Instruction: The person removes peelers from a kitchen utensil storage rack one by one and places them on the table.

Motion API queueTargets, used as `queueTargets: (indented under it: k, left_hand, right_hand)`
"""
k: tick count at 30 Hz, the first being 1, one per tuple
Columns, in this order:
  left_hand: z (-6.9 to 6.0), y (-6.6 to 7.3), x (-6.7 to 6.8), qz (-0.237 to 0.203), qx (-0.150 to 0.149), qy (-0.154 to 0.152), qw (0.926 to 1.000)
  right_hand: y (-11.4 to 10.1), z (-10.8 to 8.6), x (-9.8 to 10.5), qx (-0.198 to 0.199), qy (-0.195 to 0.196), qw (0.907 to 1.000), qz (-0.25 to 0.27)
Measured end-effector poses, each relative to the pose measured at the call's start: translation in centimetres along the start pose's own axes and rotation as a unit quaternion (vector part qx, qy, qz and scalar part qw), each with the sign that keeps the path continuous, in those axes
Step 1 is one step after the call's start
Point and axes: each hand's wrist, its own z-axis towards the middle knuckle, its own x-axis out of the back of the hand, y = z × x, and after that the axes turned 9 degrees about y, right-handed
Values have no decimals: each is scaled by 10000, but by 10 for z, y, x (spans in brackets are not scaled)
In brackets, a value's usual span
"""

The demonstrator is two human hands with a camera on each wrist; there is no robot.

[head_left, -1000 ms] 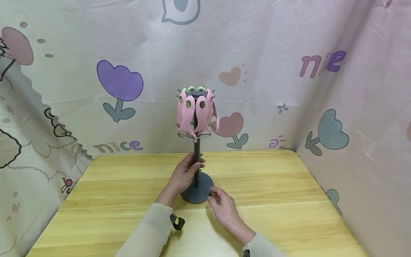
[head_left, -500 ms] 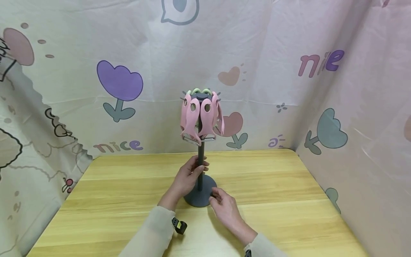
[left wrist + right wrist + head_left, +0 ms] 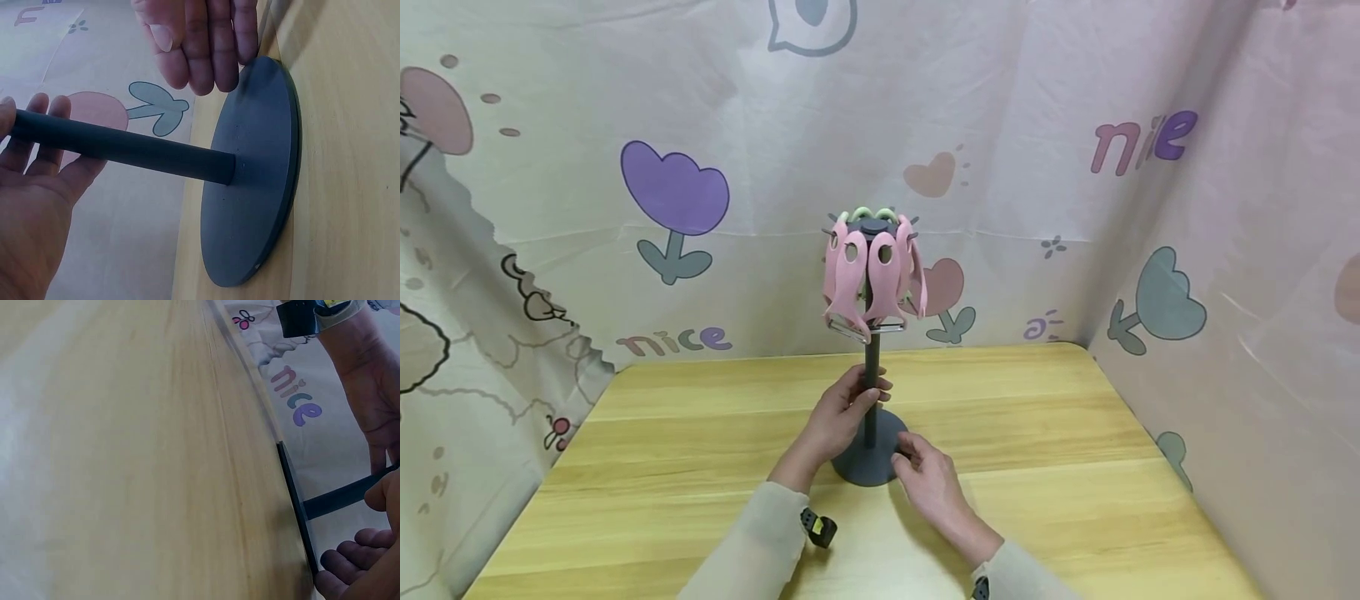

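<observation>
A dark grey stand point(image 3: 871, 429) with a round base stands upright on the table. From its top hang several pink peelers point(image 3: 886, 271) with metal blades at their lower ends, and green ones point(image 3: 886, 214) show behind them. My left hand point(image 3: 842, 415) holds the stand's pole below the peelers; in the left wrist view its fingers and thumb point(image 3: 12, 119) lie about the pole. Beside the right edge of the base is my right hand point(image 3: 931, 483), its fingers loosely bent and holding nothing. Its fingertips are at the rim; whether they touch it I cannot tell.
The wooden table point(image 3: 685, 450) reaches to a patterned cloth point(image 3: 790, 150) that hangs at the back and on both sides. A small black device point(image 3: 818, 528) is strapped at the left wrist.
The stand has shifted slightly to the right and toward me, with my left hand still on its pole. My right hand has barely moved.
</observation>
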Motion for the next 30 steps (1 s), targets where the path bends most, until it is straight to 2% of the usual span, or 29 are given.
queueTargets:
  k: [5,9,14,21,30]
  left_hand:
    - [3,-4,4,-568,-72,-287,9979]
    - [8,-5,8,-833,45,-517,9952]
    - [14,-2,13,-751,309,-807,9934]
    - [21,3,18,-509,401,-1079,9920]
    - [20,4,18,-433,520,-1085,9918]
  right_hand:
    - [0,1,1,12,-45,10000,41]
    - [1,0,2,-27,-100,9999,38]
    - [2,-2,3,-85,-92,9999,-1]
    - [2,-2,3,-61,-88,9999,-23]
    - [0,-1,4,-88,-80,9999,60]
